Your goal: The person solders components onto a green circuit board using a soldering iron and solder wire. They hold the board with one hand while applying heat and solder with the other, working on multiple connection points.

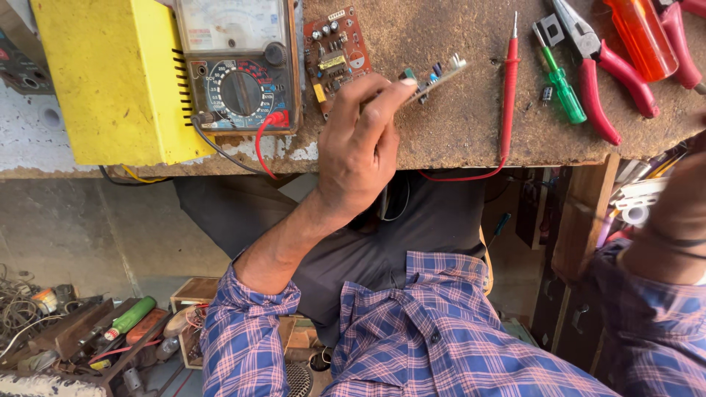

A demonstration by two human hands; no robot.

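Observation:
My left hand (360, 143) reaches up over the edge of the workbench (456, 125) and pinches a small circuit board (435, 76) between thumb and fingers, holding it tilted just above the bench top. A brown circuit board (336, 50) lies flat just left of it, beside an analog multimeter (239, 66). A red test probe (509, 81) lies to the right of the held board, its lead running off the bench edge. Only the back of my right hand (687, 195) shows at the right edge, above a dark wristband; its fingers are out of frame.
A yellow metal box (110, 81) stands left of the meter. A green screwdriver (562, 84), red-handled pliers (607, 70) and an orange-handled tool (640, 33) lie at the bench's right end. Boxes of tools and wire (110, 331) sit on the floor lower left.

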